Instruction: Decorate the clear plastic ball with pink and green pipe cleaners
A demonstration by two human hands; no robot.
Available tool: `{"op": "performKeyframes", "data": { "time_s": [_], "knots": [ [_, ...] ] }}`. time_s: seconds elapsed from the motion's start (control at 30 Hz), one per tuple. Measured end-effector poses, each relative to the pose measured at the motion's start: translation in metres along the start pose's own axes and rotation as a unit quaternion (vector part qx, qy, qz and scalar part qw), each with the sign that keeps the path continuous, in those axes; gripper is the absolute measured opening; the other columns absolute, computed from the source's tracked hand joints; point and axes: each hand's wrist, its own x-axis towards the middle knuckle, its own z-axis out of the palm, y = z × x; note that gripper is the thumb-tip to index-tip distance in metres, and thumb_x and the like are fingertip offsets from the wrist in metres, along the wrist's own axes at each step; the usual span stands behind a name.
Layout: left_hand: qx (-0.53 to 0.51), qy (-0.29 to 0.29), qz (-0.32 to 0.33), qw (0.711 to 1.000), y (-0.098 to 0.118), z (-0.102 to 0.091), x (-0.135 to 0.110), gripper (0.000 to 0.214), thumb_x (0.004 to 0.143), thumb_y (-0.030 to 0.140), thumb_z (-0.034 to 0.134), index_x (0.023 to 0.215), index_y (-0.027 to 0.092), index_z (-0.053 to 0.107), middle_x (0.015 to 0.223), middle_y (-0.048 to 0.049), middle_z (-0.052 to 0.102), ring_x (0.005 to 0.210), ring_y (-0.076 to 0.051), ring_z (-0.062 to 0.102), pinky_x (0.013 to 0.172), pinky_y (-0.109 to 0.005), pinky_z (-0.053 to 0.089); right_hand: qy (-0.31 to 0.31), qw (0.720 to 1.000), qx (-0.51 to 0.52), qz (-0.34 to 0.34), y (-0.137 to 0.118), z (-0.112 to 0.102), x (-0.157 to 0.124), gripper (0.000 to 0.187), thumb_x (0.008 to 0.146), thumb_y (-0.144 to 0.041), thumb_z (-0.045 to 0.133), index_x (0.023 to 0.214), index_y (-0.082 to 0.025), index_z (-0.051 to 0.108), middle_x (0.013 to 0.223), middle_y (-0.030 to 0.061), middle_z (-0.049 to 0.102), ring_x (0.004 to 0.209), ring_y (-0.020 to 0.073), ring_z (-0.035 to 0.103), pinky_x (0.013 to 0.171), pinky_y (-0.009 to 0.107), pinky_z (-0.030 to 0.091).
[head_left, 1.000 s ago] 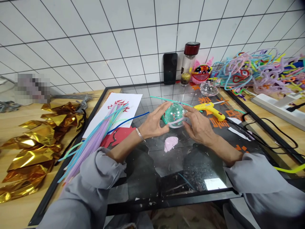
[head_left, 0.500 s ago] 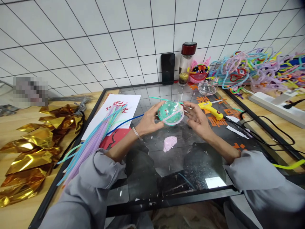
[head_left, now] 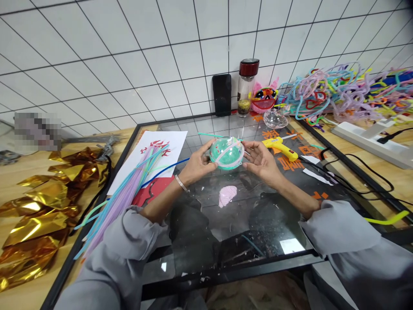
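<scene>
A clear plastic ball, green inside with small coloured specks, is up between my two hands. A pale strip runs slantwise across it, and another follows its rim. My left hand grips the ball's left side, thumb at the near lower edge and fingers behind. On the other side, my right hand has its thumb and bent fingertips against the right edge. Below the ball, a flat pink lump lies on the dark glass board. A yellow glue gun rests just beyond my right hand.
Purple and blue pipe cleaners lie over white paper on the left, near gold foil. A lidded glass bottle, phone and clear shell stand behind. Cables trail from a power strip at right.
The ball has turned and tilted a little between my hands, so its strip sits differently. My right fingers have drawn in closer around its edge. The view has shifted slightly.
</scene>
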Motion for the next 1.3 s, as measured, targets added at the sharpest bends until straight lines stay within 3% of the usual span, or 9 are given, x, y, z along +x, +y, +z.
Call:
{"op": "performKeyframes", "data": {
  "time_s": [0.17, 0.33, 0.57, 0.97, 1.3],
  "knots": [
    [0.011, 0.021, 0.002, 1.000, -0.0011, 0.0030, 0.0008, 0.084, 0.068, 0.018, 0.068, 0.148, 0.017, 0.040, 0.110, -0.0066, 0.071, 0.086, -0.018, 0.067, 0.074, -0.027, 0.055, 0.030, 0.999, 0.009, 0.012, 0.0018, 0.0030, -0.0009, 0.048, 0.070, -0.048, 0.081, 0.098, -0.025, 0.048, 0.142, 0.0120, 0.052, 0.135, 0.0259, 0.051, 0.115, 0.050, 0.038],
    [0.028, 0.039, 0.008, 0.999, -0.0008, 0.0053, 0.0019, 0.079, 0.068, 0.016, 0.067, 0.144, 0.017, 0.046, 0.119, -0.0070, 0.070, 0.095, -0.021, 0.068, 0.080, -0.028, 0.057, 0.022, 1.000, 0.006, 0.013, 0.0033, 0.0030, -0.0002, 0.050, 0.071, -0.051, 0.079, 0.101, -0.026, 0.047, 0.141, 0.0123, 0.051, 0.135, 0.0246, 0.051, 0.116, 0.047, 0.038],
    [0.008, 0.031, -0.004, 0.999, 0.0025, 0.0021, 0.0032, 0.082, 0.066, 0.021, 0.067, 0.144, 0.014, 0.044, 0.145, -0.0113, 0.052, 0.117, -0.028, 0.060, 0.073, -0.025, 0.057, 0.023, 1.000, 0.012, -0.005, 0.0068, 0.0051, 0.0016, 0.050, 0.070, -0.044, 0.081, 0.103, -0.026, 0.049, 0.139, 0.0114, 0.051, 0.132, 0.0235, 0.053, 0.116, 0.045, 0.037],
    [0.018, 0.018, 0.002, 1.000, 0.0000, -0.0004, 0.0024, 0.081, 0.068, 0.020, 0.066, 0.146, 0.016, 0.043, 0.148, -0.0115, 0.050, 0.099, -0.021, 0.067, 0.076, -0.026, 0.057, 0.015, 1.000, 0.008, -0.015, 0.0091, 0.0068, 0.0003, 0.049, 0.073, -0.045, 0.079, 0.107, -0.026, 0.049, 0.143, 0.0123, 0.049, 0.137, 0.0240, 0.048, 0.117, 0.047, 0.036],
    [0.007, 0.014, -0.003, 1.000, 0.0012, 0.0001, 0.0007, 0.081, 0.068, 0.017, 0.065, 0.146, 0.016, 0.043, 0.146, -0.0102, 0.051, 0.110, -0.023, 0.064, 0.084, -0.027, 0.056, 0.012, 0.999, 0.006, -0.036, 0.0099, 0.0055, -0.0007, 0.041, 0.077, -0.038, 0.077, 0.106, -0.025, 0.051, 0.140, 0.0125, 0.050, 0.138, 0.0231, 0.046, 0.116, 0.046, 0.037]
  ]
}}
